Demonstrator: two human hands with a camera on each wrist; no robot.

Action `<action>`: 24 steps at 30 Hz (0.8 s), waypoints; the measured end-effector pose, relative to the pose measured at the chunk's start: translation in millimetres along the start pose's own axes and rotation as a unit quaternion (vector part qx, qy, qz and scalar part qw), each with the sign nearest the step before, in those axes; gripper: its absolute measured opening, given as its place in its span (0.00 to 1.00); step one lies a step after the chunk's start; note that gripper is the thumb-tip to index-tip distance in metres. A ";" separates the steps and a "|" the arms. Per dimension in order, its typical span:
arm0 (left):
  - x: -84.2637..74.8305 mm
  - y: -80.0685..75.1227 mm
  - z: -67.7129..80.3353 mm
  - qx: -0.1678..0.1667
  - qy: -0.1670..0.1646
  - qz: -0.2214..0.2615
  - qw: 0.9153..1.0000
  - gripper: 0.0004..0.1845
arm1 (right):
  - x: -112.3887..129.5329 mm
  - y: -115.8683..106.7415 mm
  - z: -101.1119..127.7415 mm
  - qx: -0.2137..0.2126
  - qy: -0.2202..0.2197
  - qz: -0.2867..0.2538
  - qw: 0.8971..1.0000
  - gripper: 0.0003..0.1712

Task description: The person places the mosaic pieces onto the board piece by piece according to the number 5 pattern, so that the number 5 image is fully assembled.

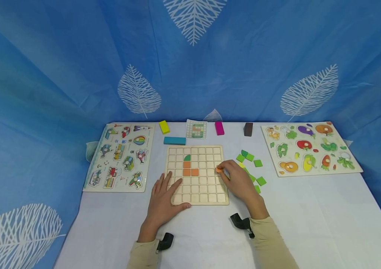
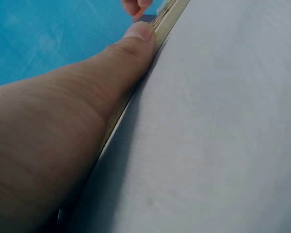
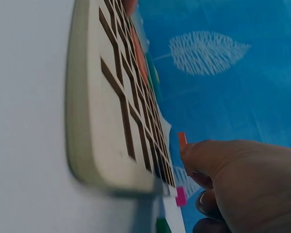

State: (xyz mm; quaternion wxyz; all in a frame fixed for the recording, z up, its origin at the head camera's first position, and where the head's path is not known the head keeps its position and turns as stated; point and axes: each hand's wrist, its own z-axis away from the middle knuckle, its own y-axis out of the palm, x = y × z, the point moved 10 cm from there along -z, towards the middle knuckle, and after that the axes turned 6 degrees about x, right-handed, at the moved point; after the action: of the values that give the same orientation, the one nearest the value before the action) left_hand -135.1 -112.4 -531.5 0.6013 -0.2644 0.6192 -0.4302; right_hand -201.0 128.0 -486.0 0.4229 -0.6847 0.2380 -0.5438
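A wooden grid board [image 1: 197, 175] lies on the white table; in its cells sit a green quarter-round tile [image 1: 187, 157] and orange tiles [image 1: 190, 169]. My left hand [image 1: 165, 196] rests flat on the board's lower left corner with fingers spread, thumb along the front edge [image 2: 138, 34]. My right hand [image 1: 237, 179] hovers over the board's right edge and pinches a small orange tile [image 1: 218, 170], which shows thin above the fingers [image 3: 182, 139] in the right wrist view. The board [image 3: 111, 97] fills that view's left side.
Loose green tiles [image 1: 252, 166] lie right of the board. Behind it are a pattern card [image 1: 196, 129], yellow [image 1: 164, 127], teal [image 1: 174, 141], magenta [image 1: 219, 128] and dark brown [image 1: 248, 129] blocks. A vehicle puzzle [image 1: 119, 157] lies left, a vegetable puzzle [image 1: 308, 147] right. Blue curtain surrounds.
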 end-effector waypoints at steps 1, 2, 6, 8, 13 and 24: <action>-0.2 -0.1 -0.1 0.000 0.001 0.000 1.000 0.50 | 4.0 2.3 -1.0 0.002 -0.006 -0.001 1.000 0.08; -0.4 -0.3 -0.1 -0.001 0.001 0.000 1.000 0.50 | 7.9 4.3 -1.9 0.003 -0.012 -0.002 1.000 0.07; -0.8 -0.8 0.1 0.000 0.000 0.001 1.000 0.50 | 18.2 11.8 -5.4 0.007 -0.027 0.004 1.000 0.06; -0.6 -0.9 0.3 0.002 -0.001 0.002 1.000 0.50 | 21.4 15.3 -7.0 0.011 -0.030 0.008 0.999 0.06; -1.2 -1.3 0.4 0.002 0.000 -0.001 1.000 0.50 | 27.9 22.8 -11.3 0.022 -0.034 0.005 0.999 0.06; -1.5 -2.0 1.0 -0.001 0.003 -0.002 1.000 0.50 | 37.1 36.0 -20.0 0.052 -0.037 0.021 0.998 0.08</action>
State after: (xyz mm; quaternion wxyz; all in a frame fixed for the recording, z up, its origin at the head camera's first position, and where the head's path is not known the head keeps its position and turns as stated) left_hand -134.3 -112.3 -529.0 0.5983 -0.2651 0.6206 -0.4321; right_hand -204.1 73.4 -495.0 0.4776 -0.6764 0.2080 -0.5207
